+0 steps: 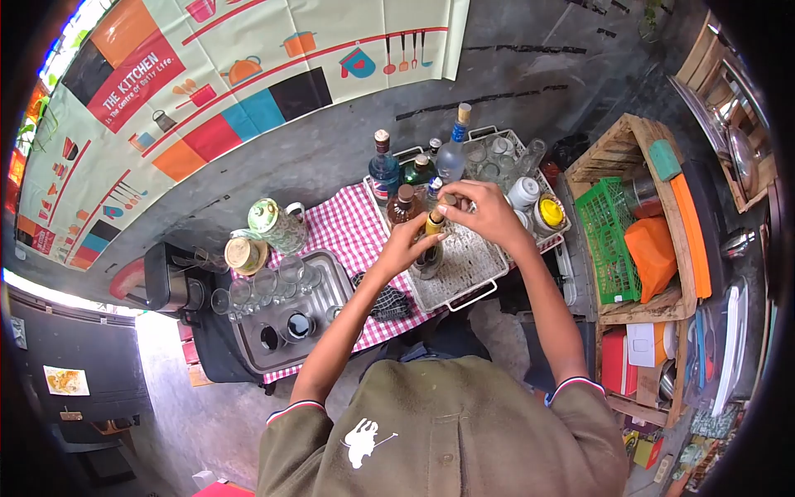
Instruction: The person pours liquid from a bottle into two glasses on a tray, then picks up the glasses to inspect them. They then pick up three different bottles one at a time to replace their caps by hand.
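My left hand is closed around the neck of a dark bottle with a yellow neck band, which stands on the white perforated tray. Right above its mouth, my right hand is closed, pinching a brown cork stopper between thumb and fingers. Whether the stopper touches the bottle is hard to see. Close behind stand a brown bottle, a blue bottle, a green bottle and a clear corked bottle.
A grey tray with several glasses and two dark-filled cups lies left on a checkered cloth. A floral pitcher stands behind it. Upside-down glasses and a yellow-lidded jar occupy a rack at right, beside a wooden crate.
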